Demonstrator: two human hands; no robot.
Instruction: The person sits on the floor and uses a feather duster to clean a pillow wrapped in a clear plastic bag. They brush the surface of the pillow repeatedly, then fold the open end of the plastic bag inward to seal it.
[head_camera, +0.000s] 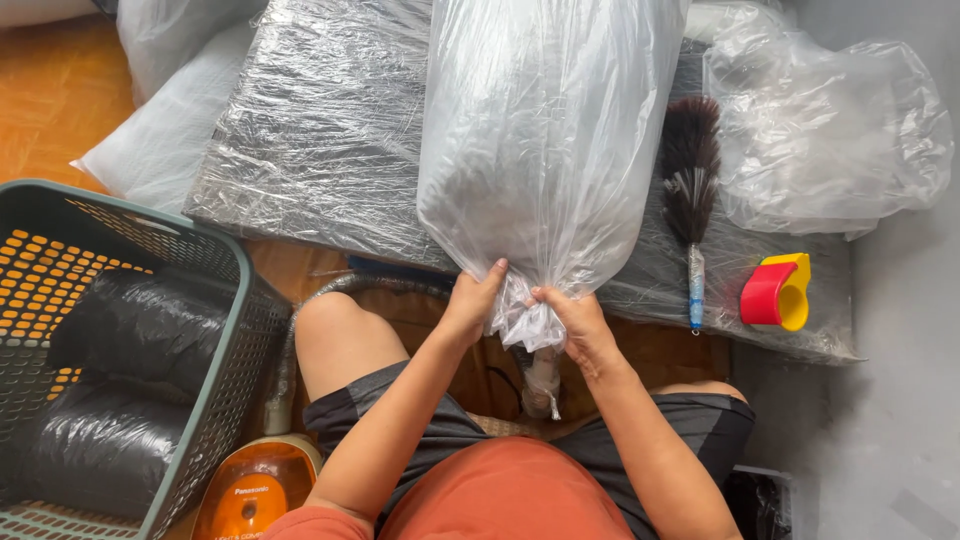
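view: head camera only, worn by the seated person
facing: steeply down, over own lap and knees toward the plastic-wrapped bench (320, 150)
distance: close, arm's reach
top edge: cut off, probably more bench beyond
shared: single view, no overlap

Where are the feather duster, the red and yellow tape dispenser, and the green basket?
feather duster (690, 170), head view, on the dark feather head.
red and yellow tape dispenser (772, 292), head view, on the red body.
green basket (215, 238), head view, on the upper right rim.
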